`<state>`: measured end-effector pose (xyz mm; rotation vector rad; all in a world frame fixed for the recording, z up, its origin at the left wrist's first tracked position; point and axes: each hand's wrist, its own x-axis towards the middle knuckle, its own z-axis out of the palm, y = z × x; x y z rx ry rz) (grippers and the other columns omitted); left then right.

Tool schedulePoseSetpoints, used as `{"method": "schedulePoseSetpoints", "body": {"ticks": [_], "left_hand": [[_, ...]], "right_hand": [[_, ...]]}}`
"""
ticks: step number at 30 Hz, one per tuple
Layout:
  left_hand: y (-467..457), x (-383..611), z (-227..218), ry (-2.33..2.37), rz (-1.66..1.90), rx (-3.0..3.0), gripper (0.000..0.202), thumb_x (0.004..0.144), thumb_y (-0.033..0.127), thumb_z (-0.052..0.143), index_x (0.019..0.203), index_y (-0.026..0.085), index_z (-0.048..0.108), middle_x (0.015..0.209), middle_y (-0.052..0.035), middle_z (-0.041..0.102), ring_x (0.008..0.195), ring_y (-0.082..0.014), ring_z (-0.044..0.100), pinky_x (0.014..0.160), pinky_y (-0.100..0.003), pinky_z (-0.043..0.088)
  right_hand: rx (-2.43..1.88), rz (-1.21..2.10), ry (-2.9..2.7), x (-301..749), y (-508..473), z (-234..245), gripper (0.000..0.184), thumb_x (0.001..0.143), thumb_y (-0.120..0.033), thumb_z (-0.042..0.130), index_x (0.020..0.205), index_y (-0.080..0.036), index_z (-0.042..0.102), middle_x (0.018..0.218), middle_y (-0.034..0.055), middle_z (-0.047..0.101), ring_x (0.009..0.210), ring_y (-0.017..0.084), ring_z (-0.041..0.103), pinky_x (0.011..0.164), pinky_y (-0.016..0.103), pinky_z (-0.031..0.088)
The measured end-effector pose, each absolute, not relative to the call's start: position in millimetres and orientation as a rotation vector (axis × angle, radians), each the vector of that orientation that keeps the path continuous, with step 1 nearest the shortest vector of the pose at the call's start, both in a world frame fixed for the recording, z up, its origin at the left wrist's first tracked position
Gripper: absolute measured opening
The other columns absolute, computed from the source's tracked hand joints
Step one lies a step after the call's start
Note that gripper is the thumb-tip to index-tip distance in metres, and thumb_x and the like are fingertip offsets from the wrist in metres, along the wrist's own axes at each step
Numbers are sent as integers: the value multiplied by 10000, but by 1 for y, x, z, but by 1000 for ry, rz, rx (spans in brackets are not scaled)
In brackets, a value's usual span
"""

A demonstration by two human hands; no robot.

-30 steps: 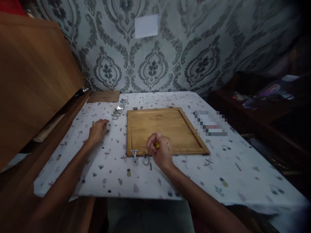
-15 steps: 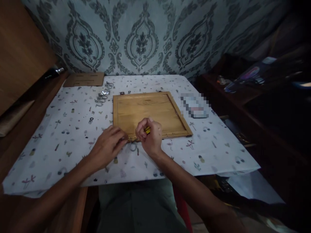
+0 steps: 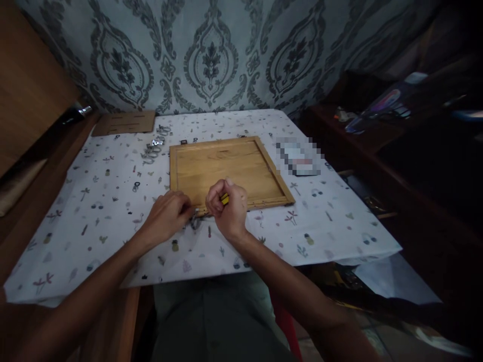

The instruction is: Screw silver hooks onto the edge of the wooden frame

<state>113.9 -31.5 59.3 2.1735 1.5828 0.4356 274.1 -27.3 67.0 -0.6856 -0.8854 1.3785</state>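
Note:
A square wooden board (image 3: pixel 226 168) with a raised rim lies on a table under a white patterned cloth (image 3: pixel 113 221). My right hand (image 3: pixel 228 208) is closed around a small yellow-handled tool (image 3: pixel 225 199) at the board's near edge. My left hand (image 3: pixel 168 216) sits beside it, fingers pinched on a small metal hook (image 3: pixel 195 222) at that same near edge. The tool's tip is hidden by my fingers.
Several loose metal hooks (image 3: pixel 154 150) lie left of the board's far corner, and a small ring (image 3: pixel 136 186) lies nearer. A brown cardboard piece (image 3: pixel 124 122) sits at the back left. A blurred-out packet (image 3: pixel 298 157) is right of the board. Dark furniture stands to the right.
My left hand moved from the open cloth at the left over to the board's near edge beside my right hand. The view tilted down and closer.

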Motion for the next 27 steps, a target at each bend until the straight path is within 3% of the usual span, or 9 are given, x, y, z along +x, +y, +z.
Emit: {"method": "schedulePoseSetpoints", "body": {"ticks": [4, 7, 9, 16, 27], "left_hand": [[-22, 105, 56, 1463, 475, 2052, 226, 888, 307, 540, 741, 186, 662, 767, -48, 673, 764, -204, 616, 712, -330, 477], [-17, 102, 54, 1428, 488, 2021, 221, 883, 306, 525, 762, 181, 662, 774, -47, 681, 738, -188, 621, 662, -297, 483], [-15, 101, 53, 1407, 494, 2009, 230, 879, 317, 529, 756, 180, 666, 765, -45, 676, 716, -181, 614, 626, -281, 472], [-11, 101, 53, 1343, 517, 2027, 225, 864, 292, 561, 686, 184, 647, 690, -18, 634, 654, -155, 569, 625, -276, 434], [-19, 97, 47, 1359, 560, 2173, 234, 907, 292, 565, 707, 195, 640, 730, -22, 624, 791, -200, 564, 756, -331, 412]], "right_hand": [[-704, 1400, -860, 287, -33, 80, 479, 812, -579, 663, 542, -195, 563, 399, -100, 302, 351, 33, 234, 377, 215, 187], [-836, 1587, -838, 298, -37, 83, 272, 727, -419, 763, 720, -188, 619, 432, -133, 342, 347, 14, 212, 368, 188, 146], [-946, 1742, -818, 303, -39, 78, 274, 667, -346, 792, 809, -186, 621, 452, -135, 418, 344, 9, 232, 362, 178, 120], [-1133, 2108, -856, 301, -56, 51, 301, 688, -308, 778, 887, -180, 591, 596, -14, 702, 344, 5, 243, 352, 168, 110], [-1152, 2100, -904, 288, -55, 39, 260, 753, -336, 798, 707, -156, 616, 576, 0, 717, 322, 3, 252, 325, 178, 114]]}}
